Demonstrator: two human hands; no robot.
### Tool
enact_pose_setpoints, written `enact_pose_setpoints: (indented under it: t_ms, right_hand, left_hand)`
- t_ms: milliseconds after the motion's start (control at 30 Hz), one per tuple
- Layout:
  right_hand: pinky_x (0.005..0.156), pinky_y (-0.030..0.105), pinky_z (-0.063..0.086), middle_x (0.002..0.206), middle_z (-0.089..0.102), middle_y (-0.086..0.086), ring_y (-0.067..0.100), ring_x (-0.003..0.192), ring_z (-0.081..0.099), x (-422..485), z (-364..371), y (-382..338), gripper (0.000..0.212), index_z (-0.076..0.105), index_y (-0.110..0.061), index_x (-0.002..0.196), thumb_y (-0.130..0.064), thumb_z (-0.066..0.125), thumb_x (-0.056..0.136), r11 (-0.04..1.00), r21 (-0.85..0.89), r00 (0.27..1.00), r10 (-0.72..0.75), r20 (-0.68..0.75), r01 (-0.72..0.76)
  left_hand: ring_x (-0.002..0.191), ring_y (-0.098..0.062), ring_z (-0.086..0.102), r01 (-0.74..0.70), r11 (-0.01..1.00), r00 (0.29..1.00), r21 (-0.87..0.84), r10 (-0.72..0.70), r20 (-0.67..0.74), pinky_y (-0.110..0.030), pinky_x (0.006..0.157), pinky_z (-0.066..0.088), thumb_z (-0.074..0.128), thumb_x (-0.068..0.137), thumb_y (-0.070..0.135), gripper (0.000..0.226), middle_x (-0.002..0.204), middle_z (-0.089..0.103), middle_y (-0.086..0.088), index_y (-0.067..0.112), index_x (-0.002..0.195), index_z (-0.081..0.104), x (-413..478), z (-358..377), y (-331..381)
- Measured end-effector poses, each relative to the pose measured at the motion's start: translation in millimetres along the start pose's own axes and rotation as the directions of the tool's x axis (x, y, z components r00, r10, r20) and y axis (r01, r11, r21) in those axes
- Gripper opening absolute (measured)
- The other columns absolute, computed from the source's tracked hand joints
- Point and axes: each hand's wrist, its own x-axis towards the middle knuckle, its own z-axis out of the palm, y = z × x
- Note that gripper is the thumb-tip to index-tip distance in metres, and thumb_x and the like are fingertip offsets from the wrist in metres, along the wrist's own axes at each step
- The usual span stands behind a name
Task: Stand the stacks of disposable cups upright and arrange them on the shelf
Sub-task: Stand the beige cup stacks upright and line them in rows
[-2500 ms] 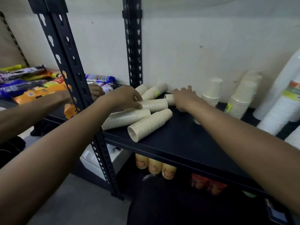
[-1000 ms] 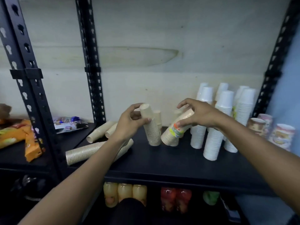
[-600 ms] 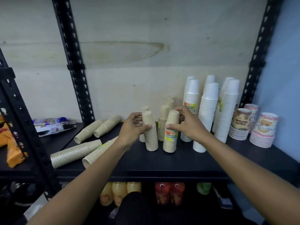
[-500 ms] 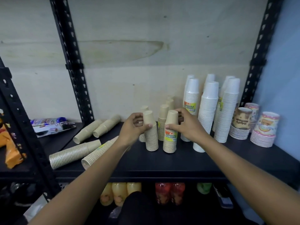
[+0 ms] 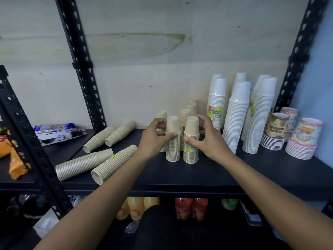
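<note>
Plain beige stack (image 5: 172,148) and labelled beige stack (image 5: 191,126) upright, frame centre on black shelf (image 5: 180,175). Left hand (image 5: 155,139) grasps the first, right hand (image 5: 207,139) the second. 4 lying stacks (image 5: 82,164) lower left. White stack (image 5: 217,98) label: "DISPOSABLE TABLEWARE"

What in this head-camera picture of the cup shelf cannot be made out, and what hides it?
Head view, labelled beige stack: the right hand's thumb covers part of the label; the print is too small.
Head view, rear beige stacks: the left hand and plain beige stack hide their bases.
Head view, bottles: the shelf hides their tops.
Head view, orange packets: cut off by the left edge.
</note>
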Motion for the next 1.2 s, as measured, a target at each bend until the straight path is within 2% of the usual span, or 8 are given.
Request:
enact_pose_setpoints:
  t_ms: [233,400,567,700,800,933,1033,1200]
  right_hand:
    - [0.090,0.017,0.047,0.129,0.054,-0.019,-0.008,0.110,0.054,-5,1,-2,0.087,0.032,-0.041,0.143,-0.045,0.086,0.075,0.999,-0.016,0.999,-0.038,-0.027,0.037]
    - [0.106,0.036,0.046,0.139,0.052,-0.008,0.012,0.128,0.050,-11,-2,-8,0.080,0.038,-0.031,0.142,-0.045,0.084,0.078,0.995,-0.056,0.991,-0.084,-0.107,0.079]
    - [0.107,0.036,0.041,0.134,0.047,-0.005,0.015,0.128,0.041,-13,-9,-36,0.062,0.045,-0.022,0.137,-0.034,0.077,0.085,0.990,-0.079,0.933,-0.138,-0.333,0.118]
    - [0.109,0.034,0.039,0.130,0.051,-0.001,0.019,0.127,0.043,-17,-3,-65,0.049,0.054,-0.015,0.130,-0.021,0.076,0.087,0.988,-0.046,0.902,-0.156,-0.403,0.150]
    - [0.107,0.020,0.032,0.127,0.055,0.003,0.020,0.123,0.046,-24,8,-83,0.040,0.059,-0.011,0.124,-0.017,0.074,0.088,0.981,-0.039,0.894,-0.192,-0.406,0.192]
    - [0.108,0.032,0.038,0.123,0.057,0.003,0.025,0.121,0.052,-29,31,-108,0.033,0.061,-0.008,0.121,-0.012,0.071,0.089,0.972,-0.002,0.912,-0.219,-0.347,0.233]
    - [0.106,0.020,0.033,0.125,0.056,0.001,0.024,0.123,0.050,-29,51,-121,0.032,0.062,-0.012,0.122,-0.015,0.070,0.091,0.971,0.033,0.941,-0.220,-0.256,0.236]
    - [0.100,0.019,0.031,0.127,0.055,0.000,0.020,0.124,0.048,-26,93,-129,0.031,0.062,-0.018,0.123,-0.024,0.068,0.092,0.983,0.042,0.978,-0.176,-0.110,0.181]
  left_hand:
    - [0.095,0.002,0.069,-0.059,0.995,0.997,0.077,0.063,-0.042,-0.009,0.078,0.052,0.089,0.077,0.033,0.056,0.113,0.071,0.011,0.023,0.124,0.061,-4,2,-5]
    - [0.094,-0.005,0.072,-0.039,0.996,0.997,0.081,0.044,-0.064,-0.021,0.088,0.055,0.089,0.078,0.031,0.052,0.107,0.073,0.003,0.019,0.122,0.064,-8,-15,-14]
    - [0.090,0.000,0.071,-0.007,0.994,0.993,0.109,0.020,-0.113,-0.018,0.085,0.056,0.087,0.080,0.032,0.040,0.102,0.074,0.005,0.022,0.113,0.068,-14,-52,-21]
    - [0.092,0.000,0.069,0.016,0.990,0.990,0.142,0.004,-0.140,-0.015,0.083,0.053,0.086,0.082,0.031,0.034,0.103,0.073,0.006,0.023,0.110,0.068,-21,-74,-17]
    - [0.091,0.001,0.069,0.042,0.982,0.987,0.186,-0.012,-0.160,-0.011,0.080,0.051,0.084,0.084,0.027,0.031,0.103,0.074,0.004,0.018,0.110,0.069,-27,-92,-16]
    - [0.085,-0.001,0.066,0.101,0.960,0.980,0.263,-0.051,-0.191,-0.013,0.075,0.049,0.082,0.086,0.027,0.029,0.098,0.073,0.004,0.013,0.108,0.071,-40,-112,-14]
    - [0.096,-0.006,0.067,0.128,0.931,0.978,0.343,-0.061,-0.199,-0.022,0.086,0.051,0.081,0.087,0.032,0.026,0.100,0.073,0.006,0.018,0.107,0.071,-49,-126,-13]
    - [0.103,-0.008,0.065,0.175,0.879,0.974,0.444,-0.088,-0.210,-0.023,0.086,0.045,0.079,0.087,0.038,0.029,0.108,0.072,0.008,0.024,0.110,0.071,-61,-163,-20]
